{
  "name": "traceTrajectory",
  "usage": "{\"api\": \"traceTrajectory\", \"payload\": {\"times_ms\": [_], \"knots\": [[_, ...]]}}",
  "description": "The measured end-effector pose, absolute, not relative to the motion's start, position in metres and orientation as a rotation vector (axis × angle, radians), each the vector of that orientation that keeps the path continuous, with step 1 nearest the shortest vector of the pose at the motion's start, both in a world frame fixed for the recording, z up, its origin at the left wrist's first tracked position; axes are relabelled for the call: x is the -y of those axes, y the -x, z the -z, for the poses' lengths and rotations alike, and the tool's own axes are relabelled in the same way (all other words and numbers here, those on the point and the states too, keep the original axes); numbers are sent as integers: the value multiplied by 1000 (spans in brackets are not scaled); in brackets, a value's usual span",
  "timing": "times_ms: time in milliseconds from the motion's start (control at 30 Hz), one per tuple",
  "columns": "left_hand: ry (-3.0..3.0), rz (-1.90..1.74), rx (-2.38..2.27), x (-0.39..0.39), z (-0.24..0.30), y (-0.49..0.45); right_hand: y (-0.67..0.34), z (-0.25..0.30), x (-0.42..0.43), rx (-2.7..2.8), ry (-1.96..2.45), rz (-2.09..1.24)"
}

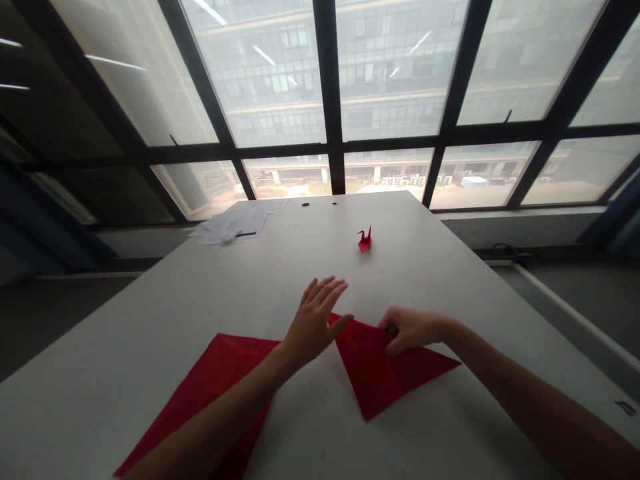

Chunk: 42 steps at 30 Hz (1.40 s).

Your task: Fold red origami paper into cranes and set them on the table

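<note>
A red sheet of paper folded into a triangle [373, 380] is in front of me, with one corner pointing toward me. My right hand [413, 328] pinches its far edge between thumb and fingers. At the paper's left corner is my left hand [320, 310], its fingers stretched out and the thumb apart; whether it touches the paper I cannot tell. Under my left forearm lies a second, larger red sheet [215, 373], partly hidden by the arm. Farther off stands a small red origami crane [365, 241].
The white table [280, 280] reaches to the windows. White papers [235, 222] with a dark pen [245, 234] on them lie at the far left. Two small holes sit near the far edge. A dark cable [513, 252] lies beyond the table's right side.
</note>
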<state>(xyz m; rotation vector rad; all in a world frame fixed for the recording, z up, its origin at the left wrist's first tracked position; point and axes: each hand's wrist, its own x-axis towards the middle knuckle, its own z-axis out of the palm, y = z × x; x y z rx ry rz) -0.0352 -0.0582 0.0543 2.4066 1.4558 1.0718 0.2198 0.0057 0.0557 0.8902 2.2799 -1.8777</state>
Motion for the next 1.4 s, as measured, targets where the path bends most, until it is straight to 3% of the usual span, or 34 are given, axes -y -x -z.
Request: {"api": "traceTrajectory", "payload": {"times_ms": [100,233,367,500,567,633,700,767,867,1100,1400], "knots": [[-2544,-566,-1340,76,-71,25,-207,-60,5,-2517,-821,1525],[-2362,-268,-1331,85,-77,23,-193,-68,20,-2716,-736,1298],[-2035,-341,-1375,71,-71,34,-191,-77,28,-3115,-1047,820],[-1512,-657,-1398,52,-65,43,-199,-81,10,-3549,-1784,450],[-1250,-808,-1361,49,-62,42,-203,-77,-4,-3496,-2220,742],[-1085,-880,-1300,51,-59,38,-204,-66,-14,-3133,-2341,1523],[-1039,-872,-1242,55,-56,33,-202,-52,-18,-2664,-1824,2307],[-1066,-779,-1191,59,-54,29,-198,-39,-15,-2390,-1501,2579],[-1160,-736,-1127,61,-55,26,-192,-31,-2,-2357,-1413,2582],[-1208,-1049,-1009,56,-49,24,-173,-35,28,-2388,-1082,2370],[-856,-1553,-1051,35,-30,36,-194,-37,9,-2344,-1311,2355]]}}
